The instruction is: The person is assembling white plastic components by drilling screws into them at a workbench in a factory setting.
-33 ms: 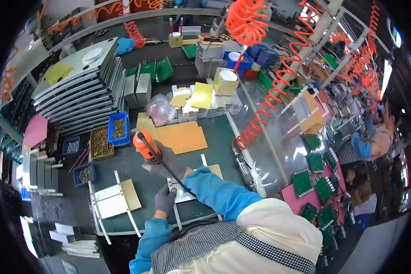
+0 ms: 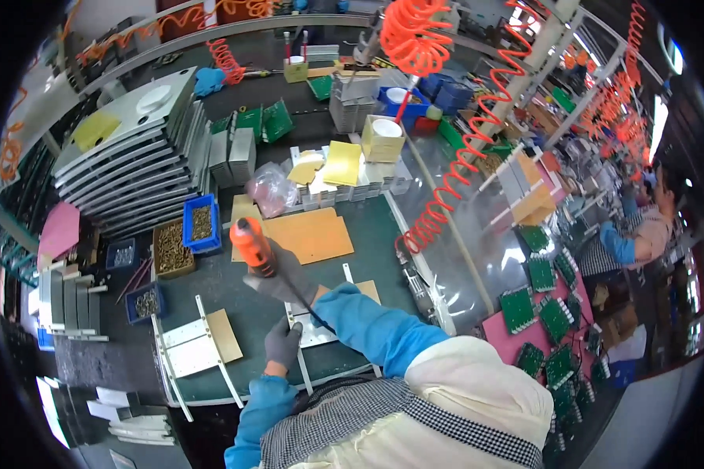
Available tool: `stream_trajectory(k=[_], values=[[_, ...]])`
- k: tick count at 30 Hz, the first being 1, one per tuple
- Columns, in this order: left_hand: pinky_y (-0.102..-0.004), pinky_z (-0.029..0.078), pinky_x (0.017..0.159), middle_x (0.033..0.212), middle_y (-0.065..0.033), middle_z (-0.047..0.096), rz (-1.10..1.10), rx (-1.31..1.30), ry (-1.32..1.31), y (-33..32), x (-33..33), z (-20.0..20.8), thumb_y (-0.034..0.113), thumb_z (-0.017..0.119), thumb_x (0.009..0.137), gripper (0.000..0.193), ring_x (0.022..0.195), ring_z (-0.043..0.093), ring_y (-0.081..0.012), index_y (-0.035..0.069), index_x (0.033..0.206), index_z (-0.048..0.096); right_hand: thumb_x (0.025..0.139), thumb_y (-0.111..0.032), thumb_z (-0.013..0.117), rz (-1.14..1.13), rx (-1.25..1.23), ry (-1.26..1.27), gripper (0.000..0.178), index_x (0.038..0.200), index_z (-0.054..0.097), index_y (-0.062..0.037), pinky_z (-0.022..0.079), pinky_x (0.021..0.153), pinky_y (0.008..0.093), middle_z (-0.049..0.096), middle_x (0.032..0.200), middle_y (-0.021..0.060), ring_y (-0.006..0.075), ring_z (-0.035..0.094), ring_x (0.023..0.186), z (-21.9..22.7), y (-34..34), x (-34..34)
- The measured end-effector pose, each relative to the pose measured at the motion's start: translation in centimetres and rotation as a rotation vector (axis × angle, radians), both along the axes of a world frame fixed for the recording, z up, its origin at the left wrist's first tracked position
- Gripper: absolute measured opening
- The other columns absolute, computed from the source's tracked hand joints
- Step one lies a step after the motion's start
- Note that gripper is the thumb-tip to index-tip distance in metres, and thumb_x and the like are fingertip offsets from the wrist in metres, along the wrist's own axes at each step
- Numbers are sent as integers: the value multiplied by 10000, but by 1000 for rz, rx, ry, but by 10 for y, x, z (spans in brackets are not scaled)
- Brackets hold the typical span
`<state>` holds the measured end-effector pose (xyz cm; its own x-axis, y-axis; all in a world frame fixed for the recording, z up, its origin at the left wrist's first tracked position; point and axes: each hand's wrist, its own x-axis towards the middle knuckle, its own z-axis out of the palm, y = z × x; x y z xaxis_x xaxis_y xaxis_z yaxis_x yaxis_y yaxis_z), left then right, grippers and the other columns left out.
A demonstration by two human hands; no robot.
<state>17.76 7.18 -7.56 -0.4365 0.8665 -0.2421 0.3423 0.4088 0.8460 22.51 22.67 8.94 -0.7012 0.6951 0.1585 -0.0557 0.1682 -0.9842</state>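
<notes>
My right hand (image 2: 285,280), in a grey glove, is wrapped around an orange electric screwdriver (image 2: 250,244). Its black cord (image 2: 299,295) runs back over my wrist. Below it, a white metal panel (image 2: 314,336) with narrow white rails lies on the green mat, partly hidden by my right forearm. My left hand (image 2: 283,344), also gloved, is closed at this panel's left edge, thumb and fingers against the rail. The screwdriver's tip is hidden. To the left lies a similar white panel (image 2: 188,345) with two rails and a tan board (image 2: 223,336) along its side.
Blue bins (image 2: 202,223) and a carton of brass-coloured fasteners (image 2: 172,248) stand left. Orange-tan sheets (image 2: 309,234) lie ahead, before stacked metal parts. A red coiled hose (image 2: 454,184) hangs at right, above another driver (image 2: 420,285). Green circuit boards (image 2: 516,310) and a co-worker (image 2: 641,234) are farther right.
The orange screwdriver has tilted slightly in my right hand, and its cord no longer crosses over its body. My left hand stays at the panel. The whole view has shifted a little.
</notes>
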Motion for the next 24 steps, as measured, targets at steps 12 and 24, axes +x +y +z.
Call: stream_trajectory(k=[12,24], values=[[-401,515,820,971,-198,720,-21,0,-35,-7,-7,1,311,648,887,385,927,701,-327,47,1165,676,757,-279,766,-99,104,57,475,1145,572,-85,514,757,361,625,889,57,142,594,807,10,-2,8],[-407,508,868,1057,-177,710,25,-41,-63,2,-6,13,374,626,905,422,1012,664,-360,122,1242,659,808,-31,663,-322,-107,428,135,914,594,15,571,678,379,633,771,103,227,658,669,0,-29,62]])
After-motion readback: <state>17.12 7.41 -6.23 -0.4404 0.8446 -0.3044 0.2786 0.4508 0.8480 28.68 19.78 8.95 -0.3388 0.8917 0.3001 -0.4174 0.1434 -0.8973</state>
